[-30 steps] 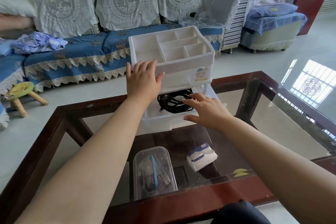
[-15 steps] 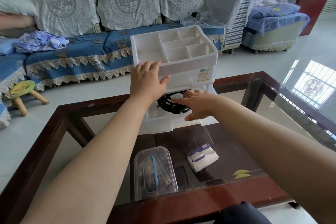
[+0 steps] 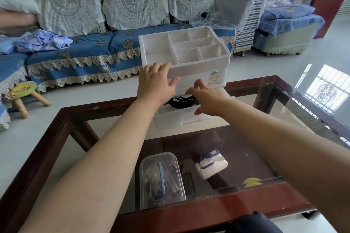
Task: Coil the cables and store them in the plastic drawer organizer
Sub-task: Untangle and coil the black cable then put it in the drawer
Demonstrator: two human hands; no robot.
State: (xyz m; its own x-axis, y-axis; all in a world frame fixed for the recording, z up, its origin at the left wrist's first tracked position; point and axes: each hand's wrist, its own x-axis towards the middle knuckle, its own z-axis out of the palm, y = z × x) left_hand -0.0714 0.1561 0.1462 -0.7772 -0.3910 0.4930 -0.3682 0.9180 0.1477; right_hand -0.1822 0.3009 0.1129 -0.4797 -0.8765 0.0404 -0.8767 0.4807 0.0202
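Note:
A white plastic drawer organizer [image 3: 198, 71] with divided top compartments stands on the far side of the glass table [image 3: 284, 119]. Its bottom drawer [image 3: 181, 119] is pulled out, and a coil of black cables [image 3: 180, 101] lies inside it. My left hand [image 3: 155, 83] rests flat against the organizer's front left, fingers straight. My right hand [image 3: 206, 98] reaches over the drawer with its fingers spread above the cables, touching the organizer's front; it hides part of the coil.
Under the glass, on a lower shelf, lie a clear lidded box [image 3: 161, 178] and a white-blue packet [image 3: 210, 163]. A blue-covered sofa [image 3: 85, 56] runs behind, a small stool [image 3: 24, 94] at the left. The table's dark wooden frame [image 3: 208, 212] borders the near edge.
The right hand has moved forward and up from the drawer's front to over the cables, near the organizer's face. The left hand keeps its place on the organizer.

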